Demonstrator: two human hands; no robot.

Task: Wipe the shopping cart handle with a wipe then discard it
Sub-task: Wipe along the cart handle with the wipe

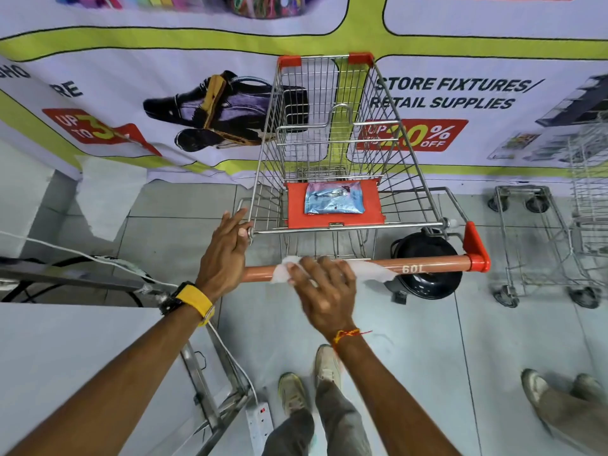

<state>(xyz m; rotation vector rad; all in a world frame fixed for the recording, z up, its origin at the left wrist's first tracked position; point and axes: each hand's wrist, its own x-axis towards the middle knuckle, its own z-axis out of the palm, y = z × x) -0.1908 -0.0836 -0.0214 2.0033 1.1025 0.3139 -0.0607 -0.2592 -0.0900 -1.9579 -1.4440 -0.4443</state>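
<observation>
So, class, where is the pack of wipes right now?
In the head view, the pack of wipes lies flat on the orange seat flap inside the cart, beyond the handle.

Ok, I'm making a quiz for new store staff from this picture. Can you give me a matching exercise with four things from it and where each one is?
Things:
1. wipe
2. packet of wipes
3. left hand
4. black bin

Places:
A. on the floor under the right end of the handle
B. at the cart's left rear corner
C. lying on the orange seat flap
D. pressed on the handle under the right hand

Pairs: 1-D, 2-C, 3-B, 4-A
</observation>
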